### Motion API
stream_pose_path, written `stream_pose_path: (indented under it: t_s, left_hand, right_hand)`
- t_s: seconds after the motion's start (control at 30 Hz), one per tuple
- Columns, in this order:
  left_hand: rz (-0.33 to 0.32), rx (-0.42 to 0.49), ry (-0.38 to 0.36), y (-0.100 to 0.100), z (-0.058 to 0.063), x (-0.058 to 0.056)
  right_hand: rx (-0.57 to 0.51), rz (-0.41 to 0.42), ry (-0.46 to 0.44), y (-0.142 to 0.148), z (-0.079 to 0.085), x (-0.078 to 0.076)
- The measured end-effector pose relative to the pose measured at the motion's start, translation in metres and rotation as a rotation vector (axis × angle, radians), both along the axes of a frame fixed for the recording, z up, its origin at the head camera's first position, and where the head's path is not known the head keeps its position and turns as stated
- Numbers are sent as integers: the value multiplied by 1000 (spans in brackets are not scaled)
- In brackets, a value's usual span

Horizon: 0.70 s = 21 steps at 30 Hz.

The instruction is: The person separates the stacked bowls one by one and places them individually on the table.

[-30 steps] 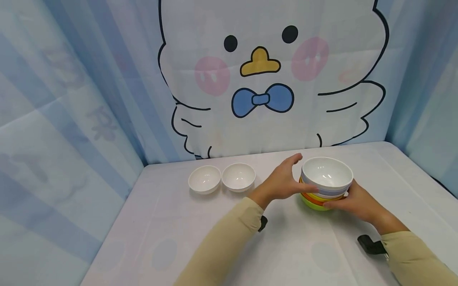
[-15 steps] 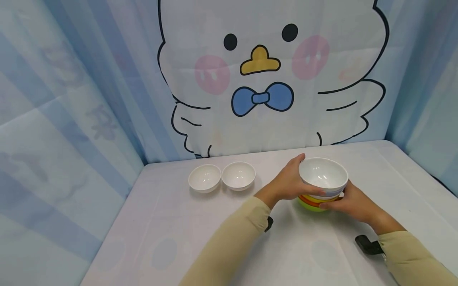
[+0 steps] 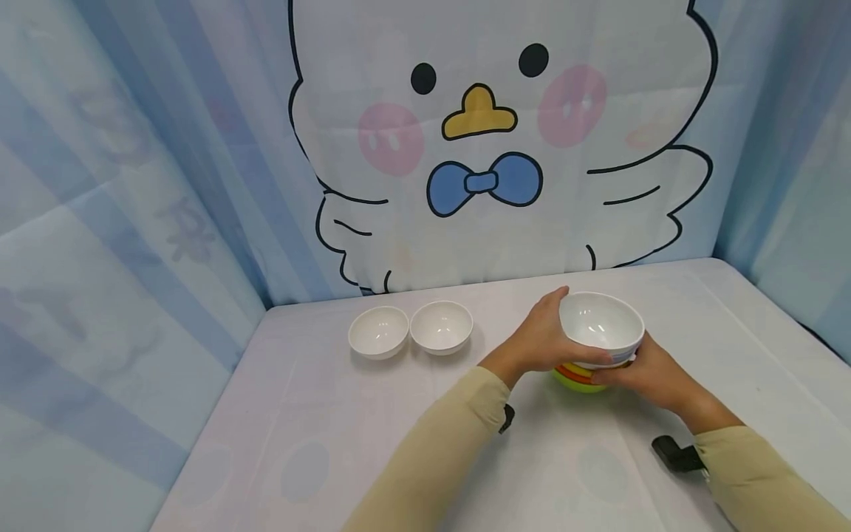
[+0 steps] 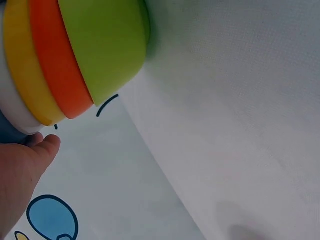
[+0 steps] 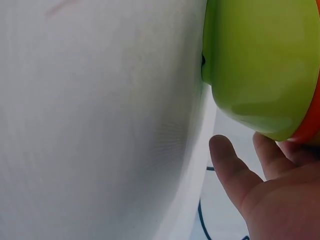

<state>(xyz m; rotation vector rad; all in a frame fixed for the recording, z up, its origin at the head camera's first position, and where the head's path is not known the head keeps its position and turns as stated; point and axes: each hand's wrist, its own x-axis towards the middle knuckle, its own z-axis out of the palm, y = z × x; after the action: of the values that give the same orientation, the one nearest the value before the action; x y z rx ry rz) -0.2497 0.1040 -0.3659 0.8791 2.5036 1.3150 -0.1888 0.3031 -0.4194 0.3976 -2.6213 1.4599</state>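
A stack of nested bowls stands at the right of the table. Its top bowl [image 3: 601, 319], white inside, shows a blue outside in the left wrist view. Below it come a white bowl [image 4: 14, 97], a yellow bowl [image 4: 26, 65], an orange bowl [image 4: 57, 65] and, lowest, a green bowl [image 5: 265, 65]. My left hand [image 3: 541, 340] grips the stack's upper part from the left, thumb across the near side. From the right, my right hand [image 3: 658, 378] holds the stack lower down, its thumb by the orange and yellow bowls; its far fingers are hidden.
Two small white bowls, one on the left [image 3: 379, 334] and one on the right [image 3: 442, 329], sit side by side near the table's back edge. A printed curtain [image 3: 479, 244] hangs right behind the table [image 3: 319, 421].
My left hand has moved right, its thumb reaching further across the upper bowls. The stack has shifted slightly left, and my right hand has moved left with it.
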Motion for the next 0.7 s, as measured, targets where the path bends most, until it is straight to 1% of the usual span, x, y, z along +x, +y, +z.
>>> stream_pose_path:
  t_s: [0.17, 0.43, 0.57, 0.7]
  left_hand:
    - [-11, 8, 11, -1, 0, 0]
    - [0, -20, 33, -2, 2, 1]
    - [-3, 4, 19, -3, 2, 1]
    - [-14, 49, -3, -6, 2, -1]
  right_hand:
    - [-8, -15, 24, 0, -2, -1]
    - [19, -33, -19, 0, 2, -2]
    - [28, -43, -33, -1, 5, 0]
    - [39, -36, -22, -2, 6, -1]
